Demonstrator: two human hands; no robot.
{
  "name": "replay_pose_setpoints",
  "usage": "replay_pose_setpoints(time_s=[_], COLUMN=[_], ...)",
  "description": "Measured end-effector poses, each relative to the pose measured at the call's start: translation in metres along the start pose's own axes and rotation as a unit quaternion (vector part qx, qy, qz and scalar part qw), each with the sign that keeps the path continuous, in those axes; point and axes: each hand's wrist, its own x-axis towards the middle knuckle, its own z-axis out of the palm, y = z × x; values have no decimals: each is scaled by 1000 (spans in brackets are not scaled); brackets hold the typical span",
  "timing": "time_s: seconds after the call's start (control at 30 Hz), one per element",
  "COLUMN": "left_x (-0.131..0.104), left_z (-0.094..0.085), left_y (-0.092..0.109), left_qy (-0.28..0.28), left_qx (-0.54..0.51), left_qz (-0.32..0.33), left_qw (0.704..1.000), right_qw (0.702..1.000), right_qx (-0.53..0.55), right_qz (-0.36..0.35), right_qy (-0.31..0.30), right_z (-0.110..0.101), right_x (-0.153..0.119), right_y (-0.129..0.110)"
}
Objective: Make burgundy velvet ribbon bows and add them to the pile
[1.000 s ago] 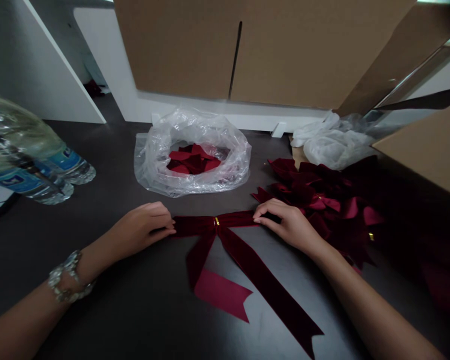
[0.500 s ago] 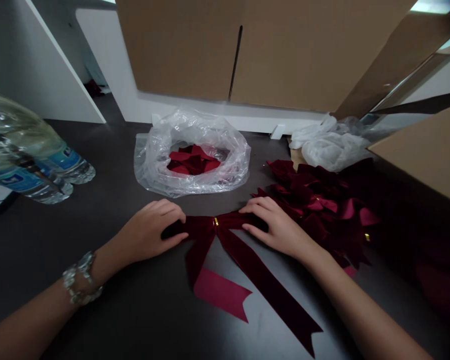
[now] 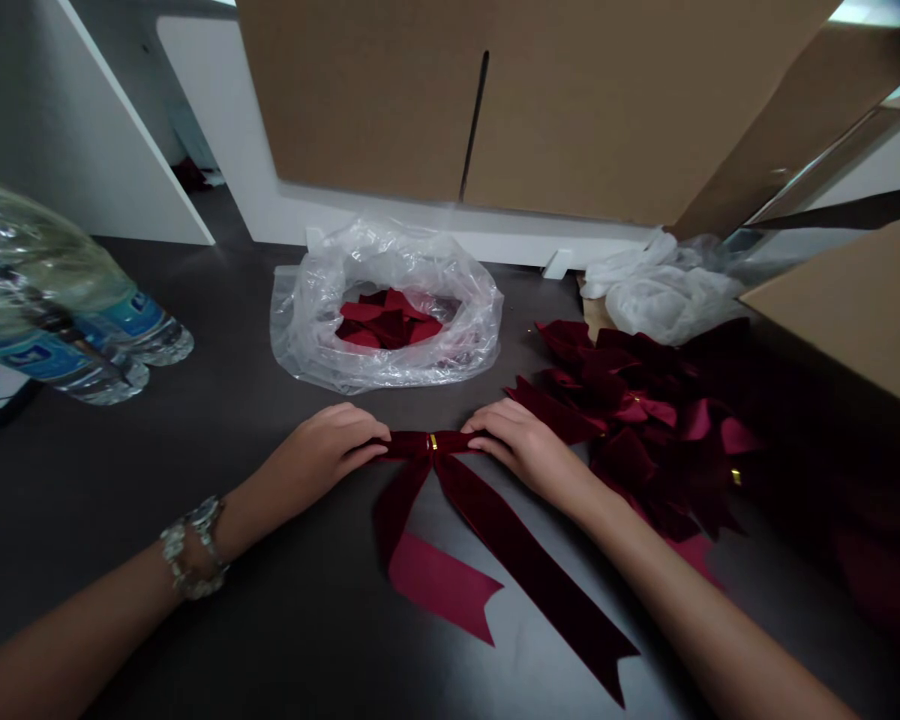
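A dark red velvet bow [image 3: 510, 535] with a gold band at its centre lies on the dark table in front of me. My left hand [image 3: 337, 440] is closed on its left loop, thumb and fingers pinching it. On the other side, my right hand [image 3: 517, 440] pinches the right loop the same way. Two notched tails run down toward me; the left one is folded over and shows its lighter red back. Both loops are largely hidden under my fingers.
A clear plastic bag [image 3: 292, 345] holding red bows stands beyond my hands. To the right lies a heap of dark red bows [image 3: 637, 400], with crumpled white plastic [image 3: 667, 300] behind it. Water bottles [image 3: 82, 310] are at left. A cardboard box [image 3: 555, 110] rises at the back.
Both hands have moved inward along the loops toward the gold band, and their fingers have closed more tightly on the bow. The bow itself has barely shifted.
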Motion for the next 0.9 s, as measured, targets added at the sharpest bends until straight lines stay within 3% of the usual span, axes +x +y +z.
replay_pose_setpoints(time_s=[0.17, 0.47, 0.9], left_x=[-5, -9, -14], left_z=[-5, -18, -24], left_y=[-5, -13, -26], left_qy=[5, -19, -31], left_qx=[2, 35, -11], left_qz=[-34, -12, 10], left_qw=[999, 999, 999], right_qw=[1000, 1000, 999], right_qx=[-3, -12, -16], right_qz=[9, 15, 46], right_qy=[-16, -14, -12], right_z=[-10, -16, -24], right_x=[-7, -15, -27], right_y=[7, 19, 26])
